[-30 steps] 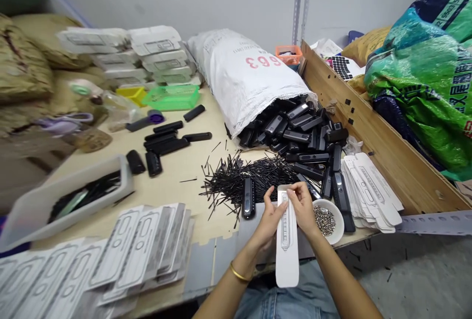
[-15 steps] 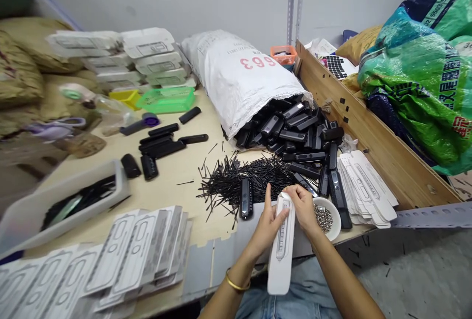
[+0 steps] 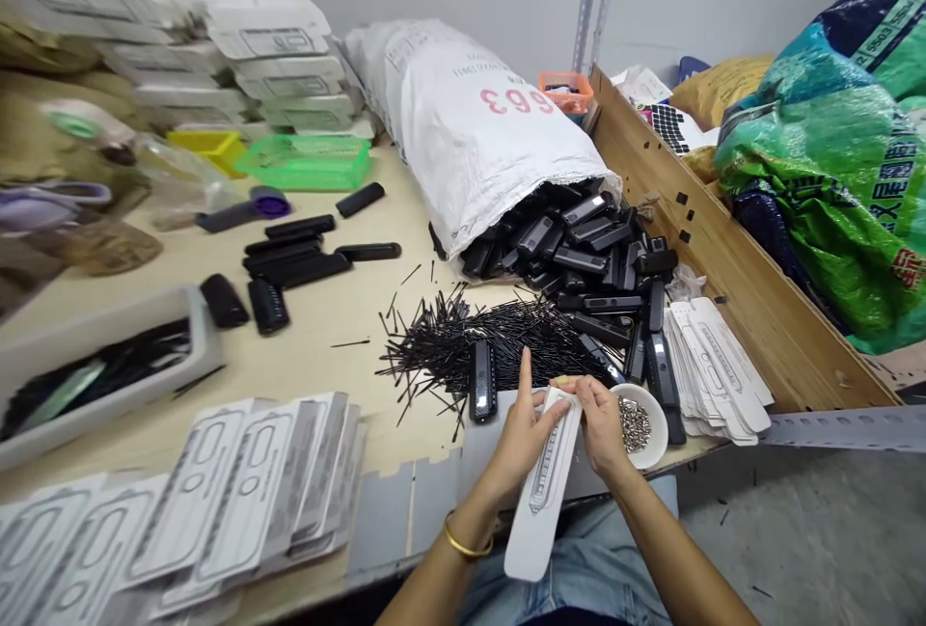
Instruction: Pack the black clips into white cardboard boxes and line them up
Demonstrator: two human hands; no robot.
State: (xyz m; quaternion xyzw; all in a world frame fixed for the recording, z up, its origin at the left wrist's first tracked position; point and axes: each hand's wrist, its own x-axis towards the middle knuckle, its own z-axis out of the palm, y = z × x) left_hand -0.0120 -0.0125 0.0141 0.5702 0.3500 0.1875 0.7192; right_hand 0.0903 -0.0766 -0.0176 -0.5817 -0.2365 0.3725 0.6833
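A flat white printed carton (image 3: 536, 520) slants down from my hands over my lap. My left hand (image 3: 519, 438) grips its upper part, thumb across the printed face and index finger pointing up. At the carton's top end, the fingers of my right hand (image 3: 597, 421) are closed on the edge; the fingertips are partly hidden. Just beyond my left hand lies a black plastic device (image 3: 482, 380), in front of a heap of thin black sticks (image 3: 499, 332). A white bowl of small metal parts (image 3: 655, 452) sits right beside my right hand.
A white sack (image 3: 492, 144) spills many black devices (image 3: 579, 259). Flat cartons (image 3: 716, 366) lie at right against a wooden board (image 3: 767, 327). Filled cartons (image 3: 246, 501) lie front left, near a bin of black pieces (image 3: 209, 337). A green tray (image 3: 308, 163) stands behind.
The carton's lower end has swung left, so it tilts more. Both hands keep their hold on it. The head view has shifted slightly.
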